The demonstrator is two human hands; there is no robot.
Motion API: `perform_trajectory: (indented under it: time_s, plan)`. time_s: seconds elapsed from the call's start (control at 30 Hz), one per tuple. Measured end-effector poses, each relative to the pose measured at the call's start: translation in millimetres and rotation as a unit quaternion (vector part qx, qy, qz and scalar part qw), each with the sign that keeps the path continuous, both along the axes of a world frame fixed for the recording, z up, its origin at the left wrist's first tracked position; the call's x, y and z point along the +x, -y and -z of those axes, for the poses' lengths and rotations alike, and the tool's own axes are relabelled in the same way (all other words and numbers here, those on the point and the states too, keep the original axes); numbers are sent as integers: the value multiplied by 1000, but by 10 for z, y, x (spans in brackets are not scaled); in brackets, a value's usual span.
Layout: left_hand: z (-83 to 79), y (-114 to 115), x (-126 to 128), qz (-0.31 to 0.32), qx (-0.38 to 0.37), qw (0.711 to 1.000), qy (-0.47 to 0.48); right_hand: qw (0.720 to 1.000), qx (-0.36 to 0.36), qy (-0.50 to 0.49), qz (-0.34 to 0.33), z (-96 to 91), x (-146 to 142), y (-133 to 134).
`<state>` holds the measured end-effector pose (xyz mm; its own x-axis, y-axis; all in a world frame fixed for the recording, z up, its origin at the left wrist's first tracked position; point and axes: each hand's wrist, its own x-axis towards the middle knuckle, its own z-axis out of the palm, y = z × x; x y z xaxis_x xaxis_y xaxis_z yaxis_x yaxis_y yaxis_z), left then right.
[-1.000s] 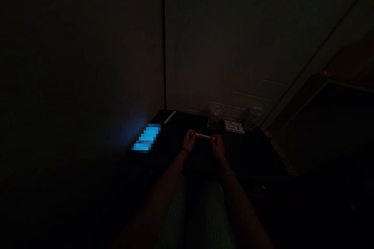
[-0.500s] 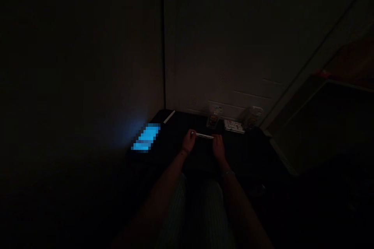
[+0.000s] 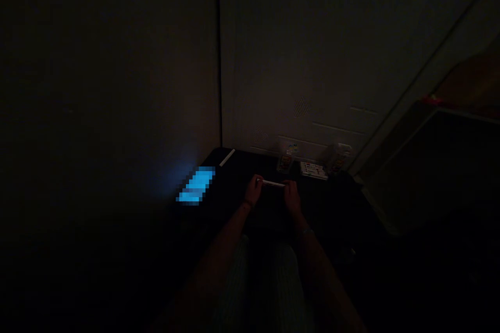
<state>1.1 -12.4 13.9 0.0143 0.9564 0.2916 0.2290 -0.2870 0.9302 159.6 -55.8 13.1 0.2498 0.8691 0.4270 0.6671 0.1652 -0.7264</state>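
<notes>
A thin white stick [image 3: 273, 183] is stretched level between my two hands above the dark table. My left hand [image 3: 254, 190] has its fingers closed on the left end. On the other end the fingers of my right hand [image 3: 291, 195] are closed too. The room is so dark that I cannot make out the stick's exact kind or the single fingers. Another white stick [image 3: 227, 157] lies on the table towards the back left corner.
A glowing blue screen [image 3: 196, 186], pixelated, is at the table's left by the wall. Along the back stand two clear packages [image 3: 286, 160] [image 3: 339, 158], with a flat white printed item [image 3: 313, 170] between them. My knees [image 3: 287, 270] are below the table edge [image 3: 269, 229].
Both hands keep their hold on the stick in nearly the same place. The stick looks slightly thinner, and the picture is a little darker.
</notes>
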Motion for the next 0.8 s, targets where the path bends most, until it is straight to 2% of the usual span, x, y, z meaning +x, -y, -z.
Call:
perform_trajectory:
  time_s: [0.4,0.8]
  plan:
    - [-27,14,-5,0,1,1000,7,1000,5,-9,1,-24,-25,12]
    - [44,-30,9,-5,25,1000,1,999,33,-17,-4,18,28,-25]
